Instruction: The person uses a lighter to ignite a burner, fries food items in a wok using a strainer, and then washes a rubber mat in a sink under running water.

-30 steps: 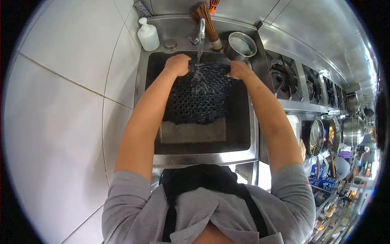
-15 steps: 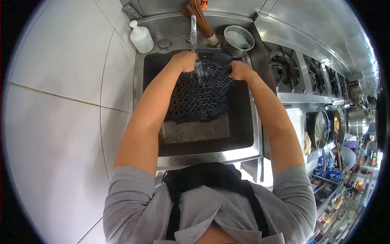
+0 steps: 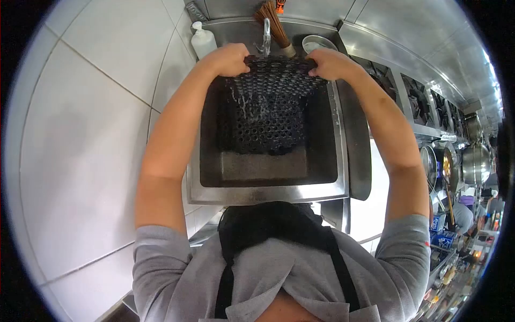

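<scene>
A wet black mat (image 3: pixel 271 115) full of round holes hangs in the steel sink (image 3: pixel 268 193), its upper edge raised near the faucet (image 3: pixel 266 36). My left hand (image 3: pixel 230 60) is closed on the mat's upper left corner. The upper right corner is gripped by my right hand (image 3: pixel 330 64). Water runs down the mat's face, and its lower part reaches into the basin. The mat hides where the faucet's stream lands.
A white pump bottle (image 3: pixel 203 42) stands behind my left hand. At the back are a bundled stick brush (image 3: pixel 274 27) and a metal bowl (image 3: pixel 318 43). Gas burners (image 3: pixel 416 96) line the right, with a large pot (image 3: pixel 475 162) beyond. White tiles (image 3: pixel 80 134) cover the left wall.
Both hands have lifted the mat's upper edge higher and toward the back, in front of the faucet. More of the mat now hangs upright, with water streaming down it. The camera view has shifted slightly.
</scene>
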The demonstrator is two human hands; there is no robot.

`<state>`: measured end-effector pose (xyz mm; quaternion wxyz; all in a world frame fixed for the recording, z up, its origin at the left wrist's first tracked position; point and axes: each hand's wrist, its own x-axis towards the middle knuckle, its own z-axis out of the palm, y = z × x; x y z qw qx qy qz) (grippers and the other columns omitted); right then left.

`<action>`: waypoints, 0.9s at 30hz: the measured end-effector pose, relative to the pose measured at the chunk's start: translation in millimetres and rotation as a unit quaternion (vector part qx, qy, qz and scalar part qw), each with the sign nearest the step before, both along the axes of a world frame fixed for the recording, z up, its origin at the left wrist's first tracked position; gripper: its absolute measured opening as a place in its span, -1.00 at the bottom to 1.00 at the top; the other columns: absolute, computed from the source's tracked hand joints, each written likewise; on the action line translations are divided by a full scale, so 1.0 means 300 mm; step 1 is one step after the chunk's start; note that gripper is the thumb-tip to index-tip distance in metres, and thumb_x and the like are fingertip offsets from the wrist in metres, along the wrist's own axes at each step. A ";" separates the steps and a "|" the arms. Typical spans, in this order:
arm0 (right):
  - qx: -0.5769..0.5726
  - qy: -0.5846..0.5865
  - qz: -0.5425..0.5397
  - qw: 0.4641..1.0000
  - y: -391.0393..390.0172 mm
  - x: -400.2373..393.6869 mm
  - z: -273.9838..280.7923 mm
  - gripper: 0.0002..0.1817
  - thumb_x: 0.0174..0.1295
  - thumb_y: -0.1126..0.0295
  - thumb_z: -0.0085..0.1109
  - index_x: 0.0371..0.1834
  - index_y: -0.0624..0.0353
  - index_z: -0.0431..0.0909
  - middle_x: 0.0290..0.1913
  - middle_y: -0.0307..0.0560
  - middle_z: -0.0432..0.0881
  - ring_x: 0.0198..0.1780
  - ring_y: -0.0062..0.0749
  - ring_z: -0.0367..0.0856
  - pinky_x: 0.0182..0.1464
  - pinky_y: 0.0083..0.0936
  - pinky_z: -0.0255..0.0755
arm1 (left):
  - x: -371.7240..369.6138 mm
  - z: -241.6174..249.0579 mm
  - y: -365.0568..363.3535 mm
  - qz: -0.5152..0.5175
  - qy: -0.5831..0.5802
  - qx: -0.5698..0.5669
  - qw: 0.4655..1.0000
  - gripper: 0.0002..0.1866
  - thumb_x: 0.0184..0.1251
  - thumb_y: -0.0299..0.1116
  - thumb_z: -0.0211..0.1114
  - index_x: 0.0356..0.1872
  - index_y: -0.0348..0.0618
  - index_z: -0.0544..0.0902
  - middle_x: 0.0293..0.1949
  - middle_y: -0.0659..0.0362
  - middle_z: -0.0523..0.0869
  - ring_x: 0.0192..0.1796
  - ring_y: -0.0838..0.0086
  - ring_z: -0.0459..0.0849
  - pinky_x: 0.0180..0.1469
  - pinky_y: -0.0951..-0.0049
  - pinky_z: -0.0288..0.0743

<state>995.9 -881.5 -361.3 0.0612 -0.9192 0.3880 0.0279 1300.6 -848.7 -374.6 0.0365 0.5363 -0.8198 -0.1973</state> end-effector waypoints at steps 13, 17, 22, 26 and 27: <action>0.299 0.120 0.050 0.945 0.616 -0.011 -0.559 -0.62 0.19 0.25 0.30 0.08 0.08 0.68 -0.01 0.17 0.71 0.10 0.09 0.67 0.15 -0.05 0.53 | -0.063 -0.645 0.784 0.035 0.003 0.193 0.981 -0.75 0.11 -0.38 0.32 -0.19 -0.23 0.78 -0.11 -0.18 0.76 0.00 -0.05 0.74 0.09 0.04 0.62; 0.189 0.047 0.015 0.981 0.514 0.012 -0.539 -0.67 0.18 0.31 0.30 0.01 0.11 0.70 -0.09 0.16 0.74 0.05 0.06 0.70 0.07 -0.05 0.58 | -0.049 -0.496 0.671 0.116 -0.022 0.116 0.986 -0.73 0.13 -0.37 0.32 -0.16 -0.23 0.78 -0.08 -0.15 0.76 0.01 -0.07 0.73 0.11 0.05 0.60; 0.303 0.109 0.036 0.946 0.610 0.011 -0.563 -0.65 0.19 0.26 0.32 0.03 0.14 0.69 -0.10 0.17 0.74 0.02 0.08 0.71 0.07 -0.05 0.58 | -0.068 -0.495 0.767 0.039 -0.057 0.217 0.974 -0.67 0.13 -0.35 0.37 -0.08 -0.24 0.75 -0.03 -0.14 0.75 0.09 -0.04 0.70 0.17 0.07 0.57; 0.335 0.116 0.032 0.935 0.618 -0.001 -0.532 -0.53 0.17 0.20 0.39 0.13 0.16 0.65 -0.02 0.19 0.72 0.08 0.10 0.68 0.14 -0.08 0.55 | -0.054 -0.523 0.761 0.027 -0.021 0.241 0.970 -0.65 0.13 -0.34 0.42 -0.04 -0.21 0.74 0.00 -0.14 0.74 0.12 -0.01 0.69 0.20 0.07 0.55; 0.316 0.085 0.005 0.945 0.588 -0.006 -0.517 -0.49 0.16 0.19 0.41 0.17 0.16 0.63 0.01 0.20 0.71 0.11 0.10 0.66 0.16 -0.10 0.53 | -0.042 -0.507 0.729 0.046 -0.001 0.199 0.979 -0.64 0.13 -0.34 0.43 -0.03 -0.19 0.73 -0.01 -0.13 0.74 0.11 0.00 0.69 0.19 0.07 0.55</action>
